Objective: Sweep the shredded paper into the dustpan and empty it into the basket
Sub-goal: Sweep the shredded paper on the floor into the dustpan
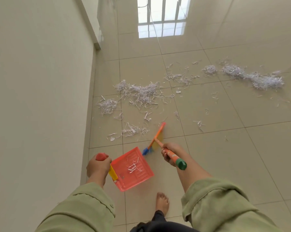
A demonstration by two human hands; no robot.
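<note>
across the tiled floor [225, 148] lies the shredded paper [141, 94], in loose white clumps and stray strips. one thick patch sits near the wall on the left, a smaller clump [107, 105] just beside it, a thin scatter [133, 130] closer to the person, and a long heap [258, 79] stretches away to the far right. a few curled strips [133, 166] already lie inside the dustpan [141, 180], which is orange-red, square and ribbed, with its open edge turned toward the nearest scatter. whether it rests on the tiles or hangs just above them cannot be told. the left hand [97, 168] is curled round the dustpan's upright handle, just under its red knob [100, 156], with a yellow piece [113, 173] joining handle and pan. the right hand [170, 154] is wrapped round the orange shaft of the broom [155, 142], just below its green end cap [181, 164]. the broom's head runs crosswise, orange at the far tip and blue at the near tip, with yellowish bristles blurred; the blue tip is just beside the dustpan's far corner, and the paper scatter lies near the head, on its far side. both forearms wear rolled pale green sleeves [216, 203]. a bare foot [162, 203] stands on the tiles between the arms, below the dustpan. a plain wall [40, 97] runs along the left, and a bright barred reflection of a window [161, 17] shines on the floor far ahead.
</note>
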